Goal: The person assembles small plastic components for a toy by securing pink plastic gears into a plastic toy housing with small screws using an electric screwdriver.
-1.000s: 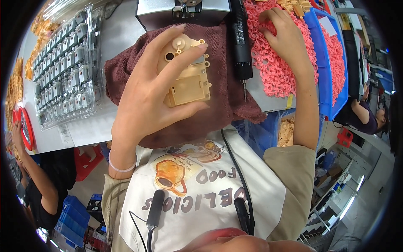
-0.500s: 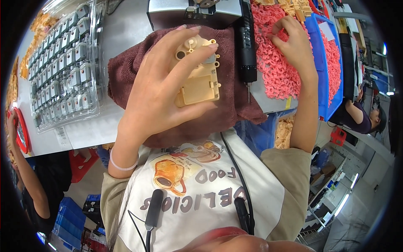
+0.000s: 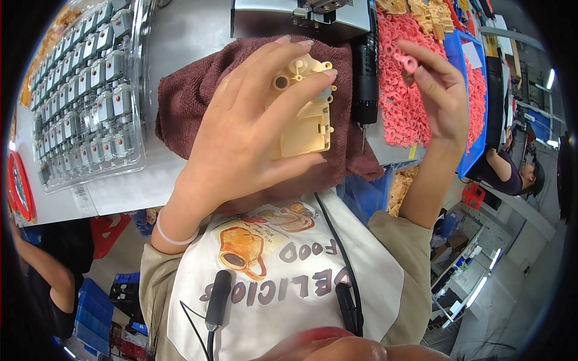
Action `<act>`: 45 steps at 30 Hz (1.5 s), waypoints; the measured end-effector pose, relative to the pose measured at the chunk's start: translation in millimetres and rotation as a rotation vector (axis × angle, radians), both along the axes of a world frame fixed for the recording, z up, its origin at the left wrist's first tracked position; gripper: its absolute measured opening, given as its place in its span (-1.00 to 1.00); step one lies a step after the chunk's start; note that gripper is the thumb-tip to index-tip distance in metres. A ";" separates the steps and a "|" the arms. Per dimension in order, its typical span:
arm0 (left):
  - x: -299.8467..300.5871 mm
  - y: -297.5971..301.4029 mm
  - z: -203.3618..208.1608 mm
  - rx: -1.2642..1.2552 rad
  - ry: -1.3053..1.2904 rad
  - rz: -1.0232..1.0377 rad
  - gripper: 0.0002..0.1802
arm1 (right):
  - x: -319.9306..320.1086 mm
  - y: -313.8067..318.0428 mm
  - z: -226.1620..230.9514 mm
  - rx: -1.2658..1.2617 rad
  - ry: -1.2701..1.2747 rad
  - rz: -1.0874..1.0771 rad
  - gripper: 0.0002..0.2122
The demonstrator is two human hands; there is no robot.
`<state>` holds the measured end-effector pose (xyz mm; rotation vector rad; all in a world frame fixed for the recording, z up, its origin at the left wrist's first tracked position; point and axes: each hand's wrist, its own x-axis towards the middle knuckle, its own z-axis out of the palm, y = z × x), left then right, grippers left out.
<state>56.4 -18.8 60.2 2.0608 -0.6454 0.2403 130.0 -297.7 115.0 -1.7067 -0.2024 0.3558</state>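
Note:
My left hand [image 3: 241,120] is closed around a cream plastic housing [image 3: 306,129], its thumb on the near edge and its fingers over the far end. The housing lies on a folded maroon towel [image 3: 192,96]; part of it is hidden under my palm. Between thumb and fingertips, my right hand [image 3: 444,99] pinches a small pink ring-shaped plastic part [image 3: 409,63]. It is held just above a pile of similar pink parts [image 3: 397,114]. A black electric screwdriver [image 3: 365,78] lies between the towel and that pile, its bit pointing toward me.
At left, a clear tray [image 3: 141,153] holds several rows of small grey motor-like parts. A silver-and-black machine [image 3: 271,21] stands at the far side. Blue bin [image 3: 471,54] with more pink parts sits at right, cream parts [image 3: 430,17] behind. Other people [image 3: 512,171] are nearby.
My right hand has come up off the pink pile with a pink ring part in its fingertips. The left hand still holds the housing; the whole view has shifted slightly.

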 end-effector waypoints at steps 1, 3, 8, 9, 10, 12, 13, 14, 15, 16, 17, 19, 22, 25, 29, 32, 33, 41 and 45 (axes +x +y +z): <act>-1.4 0.6 -0.9 0.013 -0.004 0.014 -0.12 | -2.6 7.8 -4.8 0.007 0.007 0.019 -0.72; -0.7 0.3 -0.1 0.018 -0.010 0.005 -0.10 | -12.4 17.3 -8.7 0.108 0.005 0.171 -0.76; 0.1 -2.2 0.2 -0.023 -0.039 0.032 0.00 | -29.4 45.9 -12.6 0.285 0.130 0.189 -0.65; 0.1 -3.0 0.1 -0.021 -0.035 0.035 0.00 | -30.9 51.4 -11.0 0.287 0.135 0.192 -0.65; 0.2 -3.8 0.0 -0.022 -0.044 0.039 0.00 | -31.5 55.6 -9.1 0.238 0.094 0.196 -0.67; 0.0 -2.8 -0.8 -0.020 -0.050 0.045 0.00 | -33.9 66.2 -6.9 0.192 0.040 0.179 -0.69; -0.1 -2.0 -1.0 -0.038 -0.048 0.038 0.02 | -36.3 73.0 -2.8 0.194 0.044 0.180 -0.69; -0.9 -1.5 -1.3 -0.057 -0.046 0.033 0.03 | -39.2 79.7 3.2 0.107 0.032 0.144 -0.69; -1.5 -0.7 -2.8 -0.057 -0.042 0.035 0.03 | -40.7 83.1 5.7 0.019 0.019 0.107 -0.68; -1.7 0.2 -5.1 -0.064 -0.057 0.039 0.04 | -38.5 82.6 2.4 0.019 0.023 0.109 -0.68; -1.8 0.4 -6.5 -0.072 -0.073 0.044 0.05 | -33.7 80.8 -2.8 -0.044 -0.103 0.190 -0.73; -1.5 0.3 -7.6 -0.075 -0.077 0.044 0.04 | -30.8 80.5 -5.5 -0.108 -0.226 0.275 -0.76; -2.6 2.6 -6.9 -0.073 -0.072 0.046 0.03 | -30.1 85.8 -5.7 -0.310 -0.534 0.273 -0.85; -2.2 3.8 -5.2 -0.083 -0.050 0.040 0.02 | -30.4 88.7 -9.0 -0.322 -0.530 0.250 -0.85; -4.4 4.6 -2.8 -0.094 -0.026 0.045 0.02 | -31.2 89.0 -16.8 -0.342 -0.758 0.241 -0.77; -3.8 5.9 -2.3 -0.081 0.002 0.039 0.01 | -36.0 88.8 -20.1 -0.375 -0.810 0.201 -0.74; -3.5 6.4 -3.4 -0.082 0.007 0.042 0.01 | -37.3 88.5 -20.7 -0.430 -0.858 0.187 -0.72; -2.1 5.8 -6.7 -0.090 -0.028 0.043 -0.01 | -38.9 94.9 -11.3 -0.654 -1.038 0.268 -0.76; -3.4 7.8 -5.2 -0.103 -0.002 0.034 -0.01 | -38.9 92.6 -10.5 -0.612 -1.023 0.229 -0.78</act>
